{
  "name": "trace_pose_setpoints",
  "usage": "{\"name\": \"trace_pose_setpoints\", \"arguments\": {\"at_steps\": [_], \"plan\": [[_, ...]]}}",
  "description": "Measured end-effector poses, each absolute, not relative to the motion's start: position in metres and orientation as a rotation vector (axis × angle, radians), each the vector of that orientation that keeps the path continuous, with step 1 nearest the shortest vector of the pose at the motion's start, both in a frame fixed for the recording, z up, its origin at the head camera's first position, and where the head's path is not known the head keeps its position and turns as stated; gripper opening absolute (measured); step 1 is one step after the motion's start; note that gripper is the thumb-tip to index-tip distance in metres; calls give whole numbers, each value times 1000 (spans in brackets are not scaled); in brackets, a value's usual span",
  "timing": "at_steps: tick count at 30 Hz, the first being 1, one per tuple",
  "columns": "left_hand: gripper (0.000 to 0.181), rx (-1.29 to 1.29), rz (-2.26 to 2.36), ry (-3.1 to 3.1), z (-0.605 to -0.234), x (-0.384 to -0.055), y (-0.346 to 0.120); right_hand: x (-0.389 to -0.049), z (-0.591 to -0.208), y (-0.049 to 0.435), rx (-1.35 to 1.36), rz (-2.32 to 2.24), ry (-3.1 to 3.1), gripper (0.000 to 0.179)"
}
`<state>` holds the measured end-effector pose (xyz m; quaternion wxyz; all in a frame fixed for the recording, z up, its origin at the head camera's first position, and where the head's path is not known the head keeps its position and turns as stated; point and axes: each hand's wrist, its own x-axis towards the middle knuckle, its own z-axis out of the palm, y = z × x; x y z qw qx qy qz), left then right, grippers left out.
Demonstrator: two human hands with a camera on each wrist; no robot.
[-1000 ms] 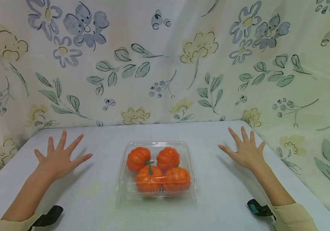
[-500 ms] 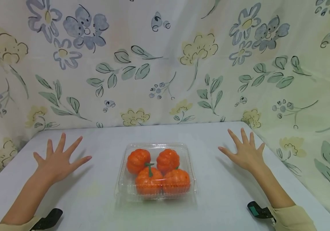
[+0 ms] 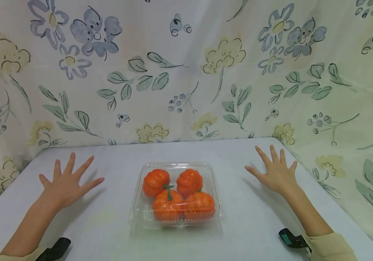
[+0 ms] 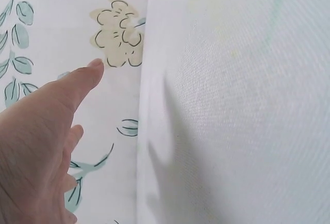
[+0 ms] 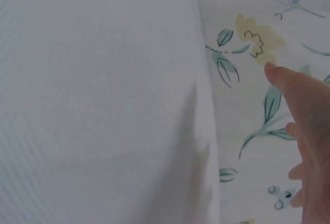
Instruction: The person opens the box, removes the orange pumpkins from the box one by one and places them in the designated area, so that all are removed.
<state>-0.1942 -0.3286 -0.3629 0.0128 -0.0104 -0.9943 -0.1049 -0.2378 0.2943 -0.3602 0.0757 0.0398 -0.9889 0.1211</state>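
A clear plastic clamshell box [image 3: 177,166] sits on the white table in the head view, between the two hands and apart from both. Inside it are several small orange pumpkins [image 3: 189,182] with green stems. To the left of the box, my left hand [image 3: 63,188] hovers palm down with fingers spread wide, its shadow falling on the table. My right hand [image 3: 278,175] is held the same way on the right side. Each wrist view shows only its own hand, the left hand [image 4: 38,136] and the right hand [image 5: 312,126], with nothing held.
The white table [image 3: 108,235] spreads under everything. Behind it and along the right hangs a cloth [image 3: 186,72] printed with flowers and leaves. A black wrist device [image 3: 56,250] is by the left sleeve, another black device [image 3: 292,239] by the right sleeve.
The whole head view has shifted slightly, so the scene sits a little lower. Both hands keep their spread pose, the right one a touch further left. The box has stayed in place.
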Motion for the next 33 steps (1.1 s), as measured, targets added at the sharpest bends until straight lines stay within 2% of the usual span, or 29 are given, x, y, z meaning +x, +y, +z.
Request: {"name": "trace_pose_setpoints", "arguments": {"at_steps": [19,33], "plan": [[98,-63,-368,-3114,-358,-193,-313,-231,-344,265,204,353,-2969,93],[88,-271,-650,-3045,-365,-184,-285,-214,-332,231,386,395,-2903,81]]}}
